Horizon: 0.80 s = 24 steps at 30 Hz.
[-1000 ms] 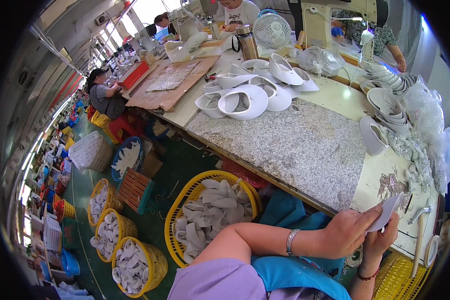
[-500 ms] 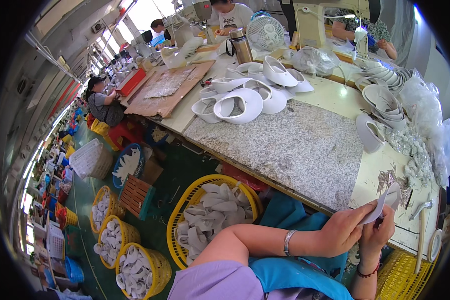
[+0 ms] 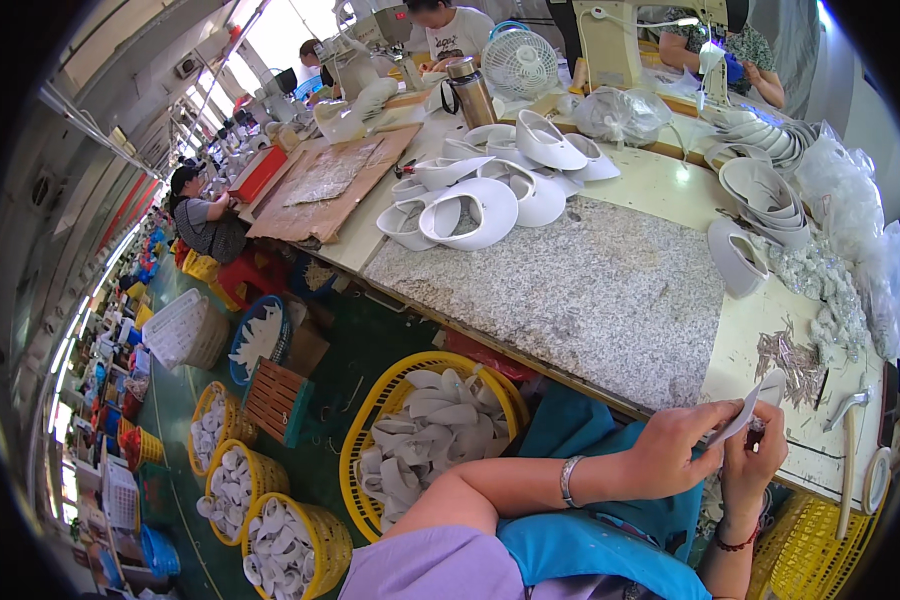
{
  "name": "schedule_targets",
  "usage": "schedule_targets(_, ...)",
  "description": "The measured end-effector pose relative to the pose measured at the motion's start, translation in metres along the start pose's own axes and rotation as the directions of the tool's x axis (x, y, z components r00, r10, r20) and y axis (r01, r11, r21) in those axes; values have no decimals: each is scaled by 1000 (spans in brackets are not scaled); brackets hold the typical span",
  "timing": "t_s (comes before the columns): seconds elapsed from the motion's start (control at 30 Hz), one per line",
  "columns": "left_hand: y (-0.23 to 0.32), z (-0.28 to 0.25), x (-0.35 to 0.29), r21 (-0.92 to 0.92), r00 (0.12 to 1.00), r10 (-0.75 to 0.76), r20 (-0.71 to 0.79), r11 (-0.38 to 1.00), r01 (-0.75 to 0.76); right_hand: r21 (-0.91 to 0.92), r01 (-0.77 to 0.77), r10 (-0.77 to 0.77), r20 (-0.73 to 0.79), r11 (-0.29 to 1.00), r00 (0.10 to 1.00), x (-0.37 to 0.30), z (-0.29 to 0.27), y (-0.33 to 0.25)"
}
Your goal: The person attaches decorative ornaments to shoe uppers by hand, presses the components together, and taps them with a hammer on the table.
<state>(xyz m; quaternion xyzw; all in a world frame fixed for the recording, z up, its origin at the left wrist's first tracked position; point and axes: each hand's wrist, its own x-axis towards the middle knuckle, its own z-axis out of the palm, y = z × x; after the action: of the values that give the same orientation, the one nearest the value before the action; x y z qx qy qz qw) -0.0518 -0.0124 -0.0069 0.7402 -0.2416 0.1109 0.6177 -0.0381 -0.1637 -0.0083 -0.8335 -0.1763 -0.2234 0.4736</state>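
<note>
At the cream tabletop's (image 3: 738, 345) near edge, left hand (image 3: 678, 450) and right hand (image 3: 754, 452) both pinched a white, curved, sheet-like piece (image 3: 742, 412). Thin metallic pins (image 3: 790, 366) lay just beyond; silver-headed, pale-handled hammer (image 3: 849, 470) right; grey speckled slab (image 3: 570, 290) left, white ring-shaped visors (image 3: 501, 212) behind.

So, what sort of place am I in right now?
Probably a factory workshop: what looks like an industrial sewing machine stands at the back, white shaped pieces are piled on the worktable, and yellow baskets hold more white parts.
</note>
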Motion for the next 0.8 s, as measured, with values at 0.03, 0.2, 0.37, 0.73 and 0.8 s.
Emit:
schedule_targets(0.03, 2, 0, 1, -13, 1000, -5, 16, 1000, 5, -75, 37, -39, -25, 996, 999, -2, -2, 1)
schedule_targets(0.2, -3, -9, 1, -75, 969, -247, -12, 966, 246, -234, 174, -194, -66, 957, 979, 4, 10, 5)
schedule_targets(0.37, 1, -14, 10, -672, 900, -434, 26, 659, 338, -111, 186, -198, -104, 976, 975, 18, 12, -8)
schedule_targets(0.73, 0, -11, 5, -765, 856, -510, 91, 514, 387, -33, 56, -59, -78, 998, 995, 7, 4, -9)
schedule_targets(0.8, 0, -12, 5, -745, 860, -498, 113, 530, 405, -26, 51, -52, -70, 998, 996, 7, 4, -10)
